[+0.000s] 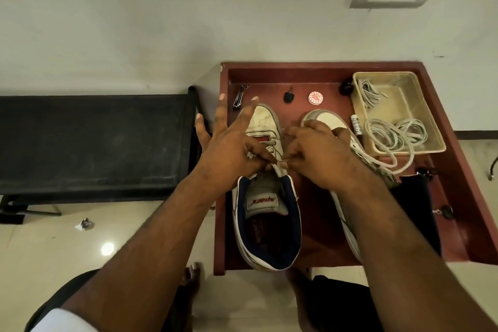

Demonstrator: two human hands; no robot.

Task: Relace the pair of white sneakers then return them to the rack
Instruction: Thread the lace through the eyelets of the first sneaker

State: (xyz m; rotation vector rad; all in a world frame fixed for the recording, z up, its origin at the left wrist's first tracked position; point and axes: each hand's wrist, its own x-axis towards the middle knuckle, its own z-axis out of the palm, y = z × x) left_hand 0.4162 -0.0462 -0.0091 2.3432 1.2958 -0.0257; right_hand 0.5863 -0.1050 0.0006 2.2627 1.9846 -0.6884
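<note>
Both hands [272, 155] pinching lace [277, 168].

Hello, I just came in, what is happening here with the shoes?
A person is lacing a white sneaker on a red-brown tray. The left hand pinches the lace near the tongue, other fingers spread; the right hand works the lace from the other side. The second sneaker lies beside it, mostly hidden. Spare laces sit in a plastic tub.

Both forearms are bare down to the hands: left hand [229, 148], right hand [320, 153], no rings or watch visible. A white sleeve [64, 322] edge shows at the left arm (lower corner only). Dark trousers [342, 302] cover the legs; bare feet [192, 276] below.
</note>
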